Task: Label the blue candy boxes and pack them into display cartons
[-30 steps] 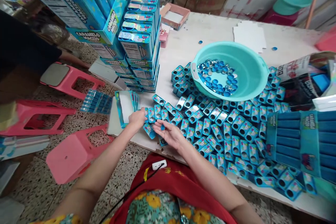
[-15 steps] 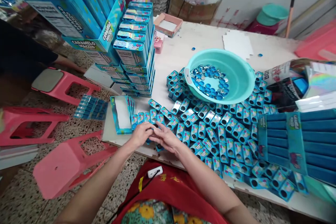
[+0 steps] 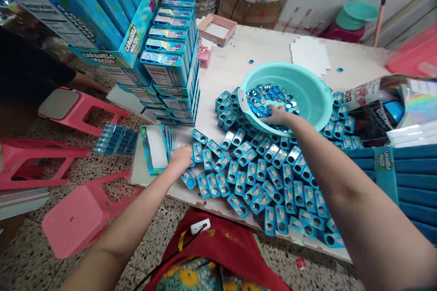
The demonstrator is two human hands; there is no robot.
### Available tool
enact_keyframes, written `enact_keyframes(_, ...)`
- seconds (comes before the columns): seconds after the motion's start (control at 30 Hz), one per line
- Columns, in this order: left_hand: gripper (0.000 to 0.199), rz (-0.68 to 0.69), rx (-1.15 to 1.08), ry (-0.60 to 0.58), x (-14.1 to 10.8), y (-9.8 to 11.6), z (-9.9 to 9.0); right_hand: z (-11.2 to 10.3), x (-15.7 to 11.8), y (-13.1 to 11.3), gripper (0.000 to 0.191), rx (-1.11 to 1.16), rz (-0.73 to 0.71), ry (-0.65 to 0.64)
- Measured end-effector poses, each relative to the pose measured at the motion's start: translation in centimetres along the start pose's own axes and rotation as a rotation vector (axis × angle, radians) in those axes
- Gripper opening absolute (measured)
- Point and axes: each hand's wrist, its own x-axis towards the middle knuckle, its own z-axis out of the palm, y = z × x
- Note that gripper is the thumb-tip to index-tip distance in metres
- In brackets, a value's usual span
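My right hand (image 3: 278, 116) reaches into a turquoise plastic basin (image 3: 309, 86), its thumb apart from the fingers, among small round blue and silver caps (image 3: 261, 93). My left hand (image 3: 181, 157) is curled at the left end of the spread of small blue boxes; what its fingers hold is hidden. Just right of it, small blue boxes (image 3: 207, 158) with printed labels lie side by side. Many more boxes (image 3: 251, 173), most showing a dark or silver round spot, cover the table before me.
Tall stacks of blue printed cartons (image 3: 167, 68) stand at the back left, beside shallow blue trays (image 3: 159, 150). A blue display box (image 3: 413, 182) and a bag (image 3: 368, 109) are at the right. Pink stools (image 3: 77, 213) stand left of the table edge. A person's arm (image 3: 90, 82) shows beyond.
My hands were together above the boxes near the table's front edge. The right has moved into the basin; the left has shifted slightly left. Boxes near the front edge are now uncovered.
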Motion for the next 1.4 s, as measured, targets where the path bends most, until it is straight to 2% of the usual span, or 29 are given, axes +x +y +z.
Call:
enact_keyframes(0.1, 0.039, 0.020, -0.011, 0.004, 0.0, -0.3, 0.1, 0.9, -0.4, -0.8, 0.091, 0.053, -0.002, -0.047)
enact_keyframes(0.23, 0.034, 0.037, -0.035, 0.033, -0.6, -0.7, 0.3, 0.5, -1.4, -1.4, 0.057, 0.344, -0.076, -0.034)
enact_keyframes(0.33, 0.029, 0.058, -0.051, 0.059, -1.2, -1.2, 0.5, -0.8, -1.9, -0.6, 0.039, 0.456, -0.077, 0.095)
enact_keyframes(0.43, 0.028, 0.074, -0.087, 0.089, -2.2, -2.0, 0.5, -2.5, -3.5, 0.3, 0.038, 0.589, -0.051, 0.222)
enact_keyframes(0.47, 0.029, 0.067, -0.114, 0.118, -2.7, -2.1, 0.2, -3.0, -4.4, 0.3, 0.040, 0.700, -0.050, 0.231)
enact_keyframes(0.53, 0.031, 0.058, -0.217, 0.218, -3.8, -1.4, -0.5, -3.5, -6.7, -0.2, 0.041, 1.080, -0.090, 0.164)
enact_keyframes(0.57, 0.030, 0.079, -0.303, 0.279, -4.4, -0.4, -1.0, -3.5, -7.8, -0.8, 0.040, 1.315, -0.124, 0.096)
enact_keyframes(0.63, 0.029, 0.186, -0.544, 0.369, -5.3, 2.9, -2.1, -3.3, -9.8, -2.6, 0.041, 1.727, -0.166, -0.050)
enact_keyframes(0.7, 0.034, 0.350, -0.840, 0.369, -5.4, 7.8, -2.9, -2.8, -10.9, -4.6, 0.041, 1.936, -0.118, -0.099)
enact_keyframes(0.73, 0.044, 0.423, -0.988, 0.347, -5.1, 10.5, -3.2, -2.6, -11.0, -5.6, 0.041, 1.989, -0.067, -0.084)
enact_keyframes(0.8, 0.059, 0.543, -1.269, 0.288, -4.0, 15.8, -3.5, -2.3, -10.6, -7.2, 0.040, 2.024, 0.022, 0.030)
enact_keyframes(0.83, 0.058, 0.574, -1.375, 0.276, -3.3, 17.9, -3.6, -2.2, -10.4, -7.9, 0.039, 2.014, 0.046, 0.117)
enact_keyframes(0.9, 0.047, 0.584, -1.497, 0.326, -2.0, 20.6, -3.7, -1.9, -9.9, -8.8, 0.038, 1.960, 0.042, 0.309)
enact_keyframes(0.93, 0.040, 0.571, -1.501, 0.368, -1.5, 21.2, -3.7, -1.7, -10.0, -9.1, 0.037, 1.930, 0.021, 0.402)
enact_keyframes(1.03, 0.026, 0.554, -1.345, 0.526, -1.5, 20.1, -3.6, -0.8, -11.1, -9.8, 0.034, 1.854, -0.069, 0.573)
enact_keyframes(1.1, 0.020, 0.599, -1.199, 0.649, -2.7, 18.3, -3.2, -0.2, -12.4, -10.2, 0.033, 1.889, -0.095, 0.566)
enact_keyframes(1.17, 0.017, 0.683, -1.066, 0.710, -4.5, 16.4, -2.7, 0.1, -13.9, -10.7, 0.035, 2.005, -0.064, 0.472)
enact_keyframes(1.27, 0.021, 0.749, -1.036, 0.636, -6.9, 14.3, -1.4, 0.5, -15.8, -11.4, 0.037, 2.180, 0.013, 0.322)
enact_keyframes(1.33, 0.022, 0.658, -1.204, 0.526, -7.6, 13.5, -0.6, 1.0, -16.8, -12.1, 0.036, 2.240, 0.016, 0.267)
enact_keyframes(1.4, 0.019, 0.481, -1.435, 0.409, -7.7, 12.7, 0.0, 1.9, -17.8, -12.9, 0.033, 2.263, -0.018, 0.228)
